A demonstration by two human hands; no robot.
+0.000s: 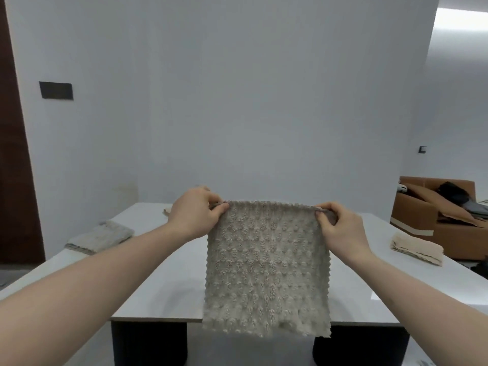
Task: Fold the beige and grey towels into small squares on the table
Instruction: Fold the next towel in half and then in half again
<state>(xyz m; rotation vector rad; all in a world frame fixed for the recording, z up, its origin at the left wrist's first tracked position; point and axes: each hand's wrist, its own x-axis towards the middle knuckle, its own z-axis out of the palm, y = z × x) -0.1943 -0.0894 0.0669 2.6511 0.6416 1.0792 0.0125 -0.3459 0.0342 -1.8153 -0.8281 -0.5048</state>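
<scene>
Altogether, four towels are showing, with two hands working above one desk [148,294]. One grey towel [266,268] is hanging open in the air in front of the person, its bobbled face turned toward the camera and its zigzag lower edge dangling past the near edge of the desk. One folded grey towel [101,236] is lying flat on the left part of the desk, well apart from the hanging one. One folded beige towel [417,249] is sitting near the right edge of the desk. A fourth towel [167,211], only a pale corner of it, is peeking out behind the left hand, and its colour is hard to tell.

The left hand [196,213] is gripping the upper left corner of the hanging towel, its fingers [220,207] curling over the top hem and pinching the cloth against the thumb. The right hand [339,228] is gripping the upper right corner in the same way, its fingers [326,211] bending down over the hem with the cloth bunching slightly beneath them. Between the two pinches the top edge is stretching out nearly level, and the rest of the towel is falling straight down below the fingers, just inside both wrists. Both forearms are reaching in from the lower corners of the view.

Beyond the desk on the right, one brown sofa [435,207] is standing with dark clothes heaped on it, and one dark plate [56,90] is sitting on the white wall at the left.
</scene>
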